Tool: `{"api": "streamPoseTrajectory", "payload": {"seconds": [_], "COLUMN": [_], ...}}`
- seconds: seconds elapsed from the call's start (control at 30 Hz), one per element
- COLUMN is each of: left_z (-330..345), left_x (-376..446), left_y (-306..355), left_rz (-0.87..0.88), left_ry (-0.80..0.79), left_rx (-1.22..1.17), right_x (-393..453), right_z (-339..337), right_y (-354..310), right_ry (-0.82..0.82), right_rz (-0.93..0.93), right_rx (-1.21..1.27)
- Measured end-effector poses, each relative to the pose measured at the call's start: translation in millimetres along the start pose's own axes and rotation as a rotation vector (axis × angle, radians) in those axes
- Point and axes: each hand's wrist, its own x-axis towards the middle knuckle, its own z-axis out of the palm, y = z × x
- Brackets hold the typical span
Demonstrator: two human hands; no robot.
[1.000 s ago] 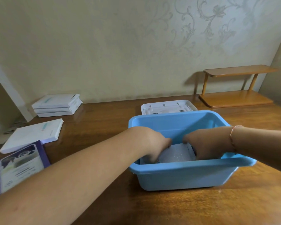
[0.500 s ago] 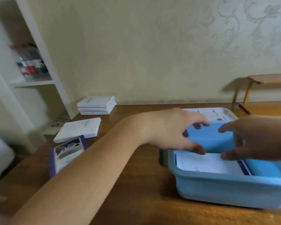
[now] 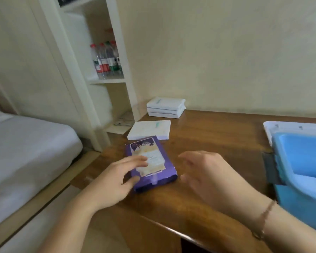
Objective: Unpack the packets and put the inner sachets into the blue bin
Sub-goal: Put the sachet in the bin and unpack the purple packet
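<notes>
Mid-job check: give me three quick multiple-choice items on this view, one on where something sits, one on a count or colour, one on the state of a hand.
1. Where is the purple packet?
A. in the blue bin
B. on the wooden table, left of the bin
C. on the bed

2. How many white packets make up the stack by the wall?
A. one
B. three
C. five

3. What is the right hand doing?
A. open, holding nothing
B. gripping the bin
C. pinching a sachet

Key: 1 B, it lies flat on the table under the left hand; 2 B, three layers show; 3 A, its fingers are spread beside the packet.
</notes>
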Motion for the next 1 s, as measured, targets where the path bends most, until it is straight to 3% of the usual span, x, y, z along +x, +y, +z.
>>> {"api": "streamPoseTrajectory", "payload": {"seconds": [0.13,0.47,0.6,0.67,0.77,1.0], "left_z": [20,31,1,-20,-40,-35], "left_x": [-19,-8,-12,-17,-19,-13], "left_y": [-35,-53,-29,-9,10,15], "left_rz": [-0.068,0.135,0.230,0.263,0.203,0.132], "left_ry": [-0.086,0.179,0.362,0.445,0.401,0.526], "left_rx": [0.011,0.042,-0.243,-0.425,-0.752,-0.754], "right_x": [34,36,26,25,29,31], "right_z": [55,72,33,12,0,6], "right_y": [29,35,18,8,2,-1], "right_ry": [-0.084,0.080,0.378,0.397,0.439,0.475], "right_rz": [0.156,0.092,-0.092,-0.197,-0.287,-0.275], "right_rx": [0.074,0.257,0.378,0.555,0.715,0.767]}}
